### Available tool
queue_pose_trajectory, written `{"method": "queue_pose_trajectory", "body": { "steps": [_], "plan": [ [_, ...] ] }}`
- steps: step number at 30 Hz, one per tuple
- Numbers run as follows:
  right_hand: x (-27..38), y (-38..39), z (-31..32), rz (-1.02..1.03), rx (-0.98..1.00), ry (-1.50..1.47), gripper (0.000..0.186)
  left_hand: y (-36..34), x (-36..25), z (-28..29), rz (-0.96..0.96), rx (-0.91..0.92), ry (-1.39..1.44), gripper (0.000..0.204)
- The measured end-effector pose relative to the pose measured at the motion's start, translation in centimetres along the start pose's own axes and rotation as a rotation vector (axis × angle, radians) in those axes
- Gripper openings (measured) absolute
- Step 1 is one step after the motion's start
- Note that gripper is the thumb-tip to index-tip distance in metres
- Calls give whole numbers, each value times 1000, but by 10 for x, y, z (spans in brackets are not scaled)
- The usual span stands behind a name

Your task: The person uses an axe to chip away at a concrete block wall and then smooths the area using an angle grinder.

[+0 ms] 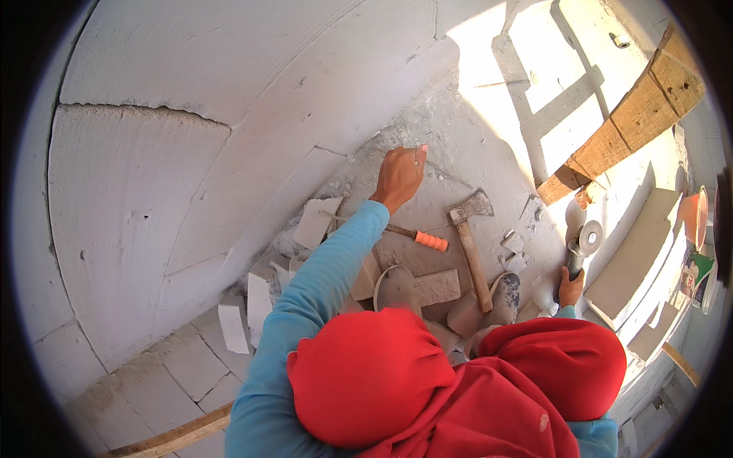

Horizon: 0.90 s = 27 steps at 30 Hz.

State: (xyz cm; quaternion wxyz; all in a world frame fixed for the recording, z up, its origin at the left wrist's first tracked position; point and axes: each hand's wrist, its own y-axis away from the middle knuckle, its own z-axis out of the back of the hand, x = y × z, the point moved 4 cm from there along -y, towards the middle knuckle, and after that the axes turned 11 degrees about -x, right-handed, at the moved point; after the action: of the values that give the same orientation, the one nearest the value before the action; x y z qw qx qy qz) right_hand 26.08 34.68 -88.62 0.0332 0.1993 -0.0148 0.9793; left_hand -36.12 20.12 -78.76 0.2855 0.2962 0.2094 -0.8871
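Note:
My left hand (398, 179) reaches out over the dusty floor beside the block wall. Its fingers are curled closed, and whatever may be in them is hidden. Low at the right, my right hand (570, 289) is wrapped round the body of an angle grinder (586, 243), whose round disc end points away from me. A thin-shafted tool with an orange grip (431, 241) lies under my left forearm, part of its shaft covered. To the right of it rests a hatchet (475, 259) with a wooden handle, its head on the far side.
A pale block wall (153, 191) rises on the left. Broken block pieces (317, 221) lie along its foot and around my shoes (398, 290). A wooden plank (634, 111) slants in at upper right. Beyond the grinder are a long block (634, 256) and an orange bucket (694, 217).

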Motion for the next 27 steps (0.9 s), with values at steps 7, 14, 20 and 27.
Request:
{"method": "queue_pose_trajectory", "body": {
  "steps": [7,14,20,27],
  "plan": [
    [-3,3,-6,-47,7,78,74,-10,53,28,109,-238,132,64],
    [-5,10,-4,-13,-82,54,69,-1,52,37,341,-324,317,62],
    [15,6,-2,-44,-27,35,69,36,-8,-44,-373,239,-175,35],
    [5,0,12,-66,61,84,74,70,-74,-71,-459,324,2,34]
  ]
}}
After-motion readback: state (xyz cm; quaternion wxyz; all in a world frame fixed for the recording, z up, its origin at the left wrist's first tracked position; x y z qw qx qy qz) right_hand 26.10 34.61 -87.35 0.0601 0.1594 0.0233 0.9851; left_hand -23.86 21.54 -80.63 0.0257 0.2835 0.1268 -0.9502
